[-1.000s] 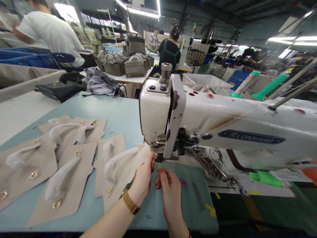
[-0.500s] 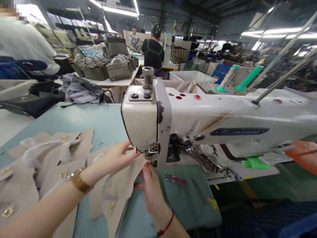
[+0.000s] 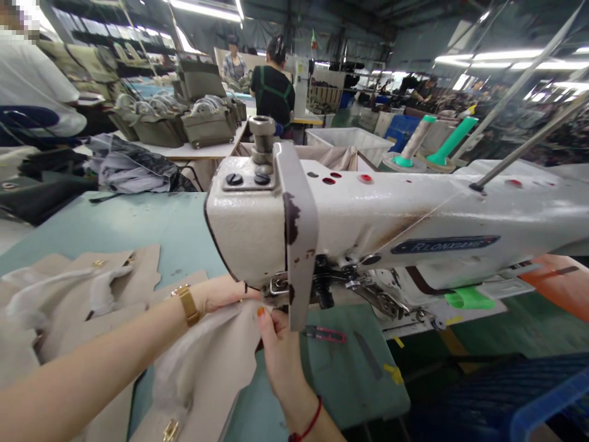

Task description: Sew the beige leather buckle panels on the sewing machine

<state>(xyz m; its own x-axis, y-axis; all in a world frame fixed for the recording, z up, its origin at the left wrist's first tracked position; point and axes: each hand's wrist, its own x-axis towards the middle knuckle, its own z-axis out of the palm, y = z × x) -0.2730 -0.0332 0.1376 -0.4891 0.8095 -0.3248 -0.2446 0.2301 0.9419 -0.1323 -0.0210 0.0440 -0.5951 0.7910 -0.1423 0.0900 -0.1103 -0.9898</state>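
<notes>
A beige bag panel (image 3: 221,362) lies under the sewing machine head (image 3: 248,230), its handle (image 3: 179,362) wrapped in whitish film and a gold fitting (image 3: 170,430) near the bottom. My right hand (image 3: 283,353) pinches the panel's edge close below the needle area, thumb on top, other fingers mostly hidden. From the left, my left hand (image 3: 224,292) reaches over the panel, fingers stretched out along it; the machine head hides their tips. The needle and presser foot are mostly out of sight.
More beige panels (image 3: 69,313) with wrapped handles lie at left. Right of my right hand are thread snips (image 3: 326,334) and a flat blade-like strip (image 3: 367,355). Thread cones (image 3: 453,141) stand behind the machine. Finished-looking bags (image 3: 209,126) and co-workers (image 3: 273,92) are farther back.
The panel has turned, with more of its handle side showing in front of the machine. My left hand is flatter and lower, and my right thumb presses nearer the needle. The view has shifted slightly.
</notes>
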